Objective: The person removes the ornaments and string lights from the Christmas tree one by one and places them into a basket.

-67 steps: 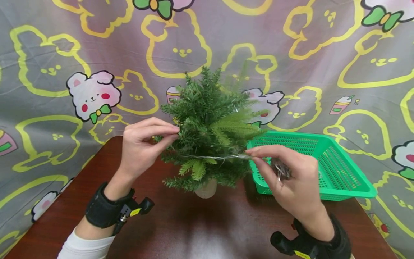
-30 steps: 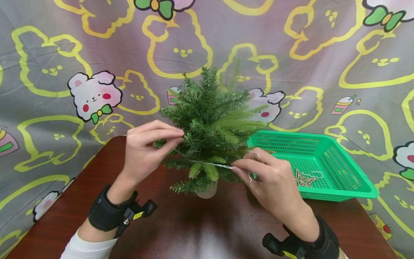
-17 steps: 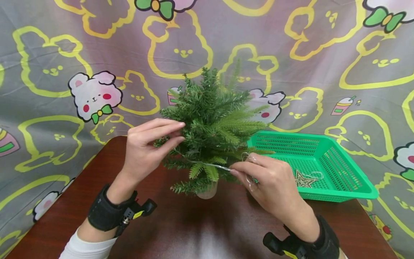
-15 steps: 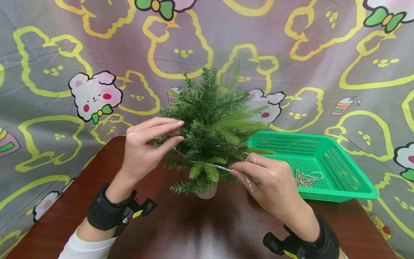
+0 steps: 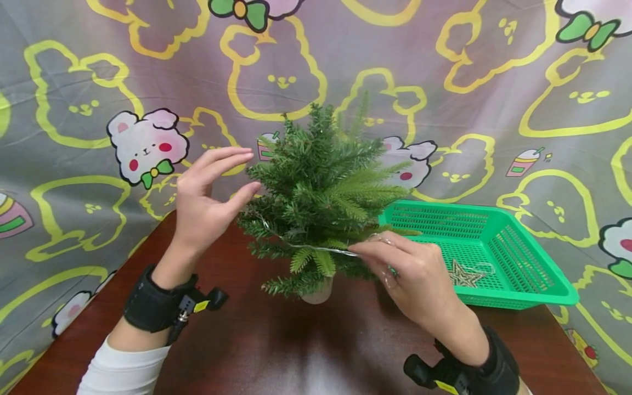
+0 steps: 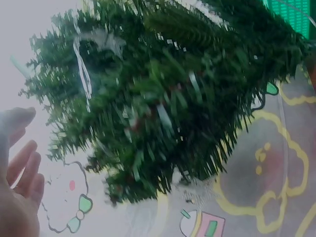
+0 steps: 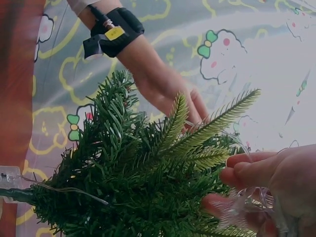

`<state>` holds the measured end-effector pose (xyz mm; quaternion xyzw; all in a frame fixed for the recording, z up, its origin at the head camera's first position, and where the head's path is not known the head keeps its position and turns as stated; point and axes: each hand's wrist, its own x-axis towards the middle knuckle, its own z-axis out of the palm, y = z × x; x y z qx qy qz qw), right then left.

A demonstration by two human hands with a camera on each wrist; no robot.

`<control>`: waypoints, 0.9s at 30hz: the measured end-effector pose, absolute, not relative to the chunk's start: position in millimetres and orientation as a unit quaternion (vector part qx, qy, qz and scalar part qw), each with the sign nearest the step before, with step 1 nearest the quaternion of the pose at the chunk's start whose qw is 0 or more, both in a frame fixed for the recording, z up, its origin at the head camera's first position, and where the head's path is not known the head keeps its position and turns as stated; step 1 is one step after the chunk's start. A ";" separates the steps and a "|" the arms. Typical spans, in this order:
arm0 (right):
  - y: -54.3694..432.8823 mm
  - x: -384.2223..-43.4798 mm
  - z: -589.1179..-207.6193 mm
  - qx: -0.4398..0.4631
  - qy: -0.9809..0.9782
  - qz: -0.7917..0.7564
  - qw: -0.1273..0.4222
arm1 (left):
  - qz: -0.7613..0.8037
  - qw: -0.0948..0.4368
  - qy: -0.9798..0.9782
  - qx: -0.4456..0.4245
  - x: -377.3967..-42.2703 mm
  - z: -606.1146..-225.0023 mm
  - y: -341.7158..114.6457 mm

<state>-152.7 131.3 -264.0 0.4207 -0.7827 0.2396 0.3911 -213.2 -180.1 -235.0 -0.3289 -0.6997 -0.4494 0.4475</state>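
A small artificial Christmas tree (image 5: 321,186) stands upright on a pale round base (image 5: 317,294). A thin clear string of lights (image 5: 311,248) runs across its lower front branches and bends up along the left side. My right hand (image 5: 412,269) pinches the string at the tree's lower right. Loose coils (image 7: 261,200) of it lie in that hand's fingers, as the right wrist view shows. At the tree's upper left, my left hand (image 5: 202,200) has its thumb and fingers apart, with nothing between them, beside the branch tips.
To the right, a green plastic basket (image 5: 540,252) holds a glittery star ornament (image 5: 464,274). The dark brown table (image 5: 276,351) extends in front of the tree. A patterned cloth (image 5: 173,66) hangs close behind. A clear plastic piece (image 7: 9,177) with a wire shows in the right wrist view.
My left hand has let go near the branches, spread its fingers and moved up and left. The right hand earlier moved left and down with the string, bringing the star into sight.
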 end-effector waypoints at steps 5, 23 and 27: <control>133.0 -154.1 -265.0 0.421 -0.785 0.246 0.383 | -0.445 0.403 -0.731 -0.322 -223.1 -236.7 -187.3; 138.2 -162.0 -267.9 0.410 -0.788 0.243 0.391 | -0.469 0.376 -0.723 -0.340 -235.2 -241.6 -187.4; 141.7 -166.3 -267.4 0.398 -0.792 0.227 0.403 | -0.458 0.396 -0.725 -0.327 -234.1 -242.8 -186.8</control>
